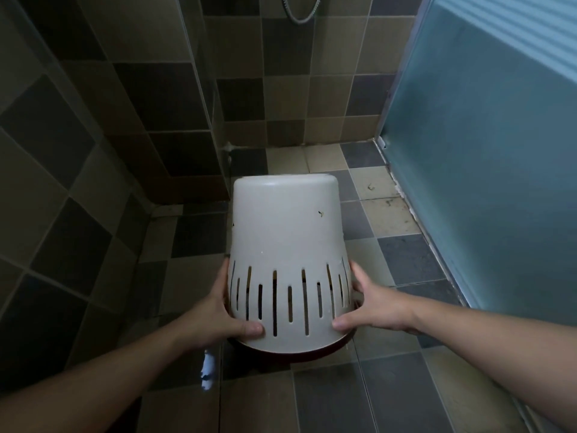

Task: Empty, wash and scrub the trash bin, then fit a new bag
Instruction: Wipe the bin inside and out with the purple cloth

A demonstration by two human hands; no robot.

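Note:
A white plastic trash bin (285, 232) with vertical slots near its rim is held sideways above the tiled floor, its closed bottom pointing away from me. A dark red rim ring (290, 354) shows at its near edge. My left hand (218, 314) grips the bin's left side near the rim, thumb on the slotted wall. My right hand (371, 307) grips the right side the same way. The bin's inside is hidden. A small dark speck sticks to its wall.
I stand in a tiled shower corner. A frosted glass panel (487, 170) runs along the right. A shower hose (301, 10) hangs at the top. Dirt specks lie on the floor tiles (384, 201) by the glass. A wet glint (207, 367) shows on the floor below my left wrist.

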